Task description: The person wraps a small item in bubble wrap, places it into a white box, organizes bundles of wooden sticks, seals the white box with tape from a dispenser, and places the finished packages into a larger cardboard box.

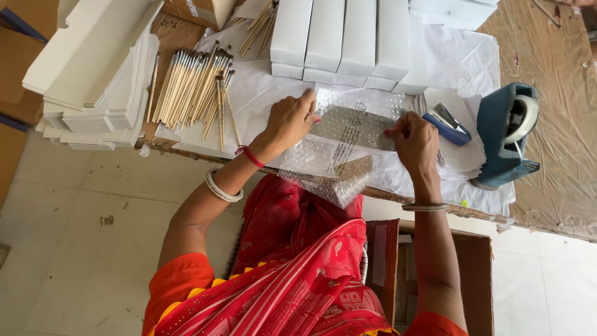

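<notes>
Fingers of the left hand (pixel 287 122) press flat on one end of the bubble-wrap sheet (pixel 339 146) lying on the table edge (pixel 186 152) while the right hand (pixel 415 142) pinches its other end, so the wrapping step looks underway, and folding it next would call for both ends held taut

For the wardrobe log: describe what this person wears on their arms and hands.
Left wrist: thin red thread; lower on the forearm, stacked silver bangles. Right wrist: one slim silver bangle. Short orange sleeves with yellow trim. No gloves or visible rings.
</notes>
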